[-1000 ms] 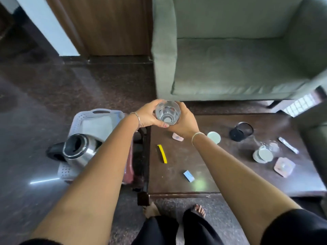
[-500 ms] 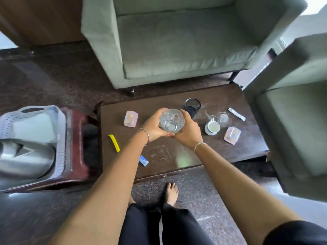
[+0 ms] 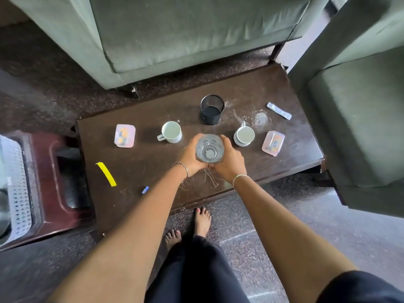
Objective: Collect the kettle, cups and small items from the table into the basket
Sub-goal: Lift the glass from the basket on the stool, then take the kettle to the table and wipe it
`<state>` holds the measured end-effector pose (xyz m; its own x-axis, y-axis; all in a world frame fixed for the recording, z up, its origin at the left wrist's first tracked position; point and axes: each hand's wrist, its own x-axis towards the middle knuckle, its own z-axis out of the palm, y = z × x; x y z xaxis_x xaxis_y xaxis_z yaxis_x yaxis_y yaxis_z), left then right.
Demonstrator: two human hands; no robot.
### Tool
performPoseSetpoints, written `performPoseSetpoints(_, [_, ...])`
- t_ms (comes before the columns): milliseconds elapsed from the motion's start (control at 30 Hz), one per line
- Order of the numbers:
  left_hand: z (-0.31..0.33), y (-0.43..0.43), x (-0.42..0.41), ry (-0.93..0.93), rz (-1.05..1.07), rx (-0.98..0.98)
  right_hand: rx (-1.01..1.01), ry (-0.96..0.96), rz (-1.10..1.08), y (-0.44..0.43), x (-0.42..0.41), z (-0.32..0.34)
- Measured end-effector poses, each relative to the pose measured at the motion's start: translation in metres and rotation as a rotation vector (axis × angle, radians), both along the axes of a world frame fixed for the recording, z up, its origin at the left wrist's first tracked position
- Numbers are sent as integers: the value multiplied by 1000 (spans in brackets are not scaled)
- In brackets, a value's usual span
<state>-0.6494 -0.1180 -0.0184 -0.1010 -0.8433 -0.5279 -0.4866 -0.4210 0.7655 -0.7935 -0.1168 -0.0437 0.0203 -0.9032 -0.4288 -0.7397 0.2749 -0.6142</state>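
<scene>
The table is between two sofas, and most of the work is left, as I judge it. The basket stands on a red stool beside the left edge of the table; only a part of it is in view, and something shiny, maybe the kettle, shows at its lower corner, but I cannot tell for sure. Both hands are together over the middle of the table, near the front edge: the left hand and the right hand are clamped on a glass from two sides, so it is not in the basket yet. On the table there are a black mesh cup near the back edge, a white cup left of the hands, a second white cup right of them, two pink boxes, a yellow strip near the left edge, a silver sachet toward the back right corner and a small blue piece at the front edge.
</scene>
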Motion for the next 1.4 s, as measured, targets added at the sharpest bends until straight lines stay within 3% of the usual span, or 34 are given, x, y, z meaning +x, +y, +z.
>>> performPoseSetpoints(367, [-70, -21, 3, -129, -70, 30, 80, -9, 9, -15, 2, -63])
performPoseSetpoints(667, [-84, -24, 4, -189, -96, 47, 50, -16, 8, -15, 2, -72])
performPoseSetpoints(933, [-63, -26, 9, -268, -135, 133, 115, -25, 106, -16, 2, -47])
performPoseSetpoints(1267, [18, 17, 69, -250, 85, -30, -182, 185, 367, 5, 58, 40])
performPoseSetpoints(1400, [50, 52, 118, -243, 218, -101, -226, 165, 452, 24, 106, 73])
